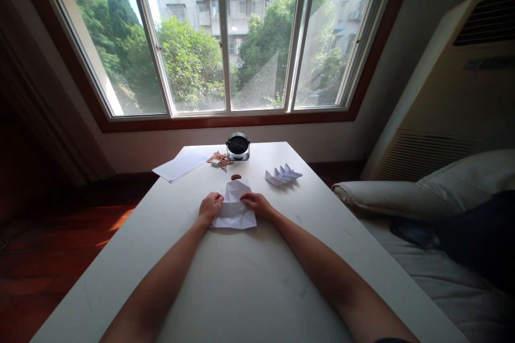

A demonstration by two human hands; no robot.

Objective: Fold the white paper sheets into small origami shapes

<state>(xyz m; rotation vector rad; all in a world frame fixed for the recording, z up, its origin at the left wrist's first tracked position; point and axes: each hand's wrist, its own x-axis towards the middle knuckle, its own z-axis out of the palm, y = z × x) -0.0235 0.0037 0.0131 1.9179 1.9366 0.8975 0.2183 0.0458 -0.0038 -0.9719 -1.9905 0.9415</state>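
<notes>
A creased sheet of white paper [233, 220] lies partly folded on the table, its far end narrowed by folds. My left hand [210, 207] grips its left edge, fingers curled in and thumb toward the middle. On the opposite side, my right hand [258, 204] pinches the right edge between thumb and fingers. Just beyond the paper's far end sits a small brown oval object [236, 177]. To the right rests a white folded-paper piece [284, 174] with several pointed peaks in a row.
The white table [241, 284] runs toward the window [225, 37]. Printed sheets [179, 165] overhang its left edge. An orange-brown cord with a white plug [219, 161] lies beside a round black device on a stand [238, 146]. A pale sofa [402, 201] stands at the right.
</notes>
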